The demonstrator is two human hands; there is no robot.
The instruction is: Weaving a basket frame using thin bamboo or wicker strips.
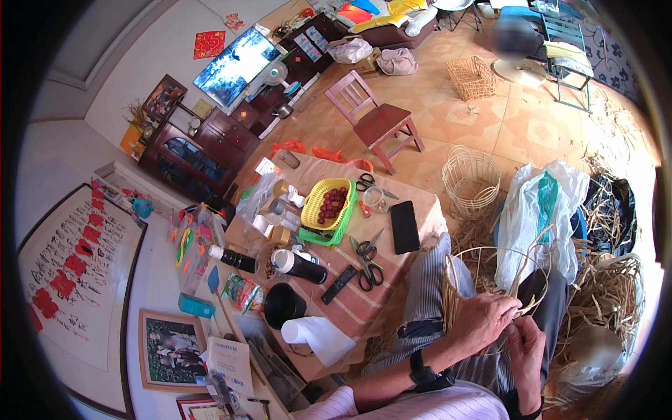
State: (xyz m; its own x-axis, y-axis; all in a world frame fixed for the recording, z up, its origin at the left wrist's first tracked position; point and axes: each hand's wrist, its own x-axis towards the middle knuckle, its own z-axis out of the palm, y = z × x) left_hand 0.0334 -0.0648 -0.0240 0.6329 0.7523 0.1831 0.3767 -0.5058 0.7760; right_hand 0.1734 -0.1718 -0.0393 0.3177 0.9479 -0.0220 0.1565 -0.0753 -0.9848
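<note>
The left hand (486, 318) and right hand (526, 344) pinch narrowly onto an open-framed basket (452, 306) over striped trousers (428, 280), though exactly where each grips is hard to tell.

What a spread on the table (353, 316)! A black phone (404, 227) lay flat towards the right corner, a yellow basket (313, 201) of dark red fruit (334, 207) sat over a green basket (329, 236), and past the far edge stood a wooden chair (381, 126), a television (234, 64) glowing behind!
</note>
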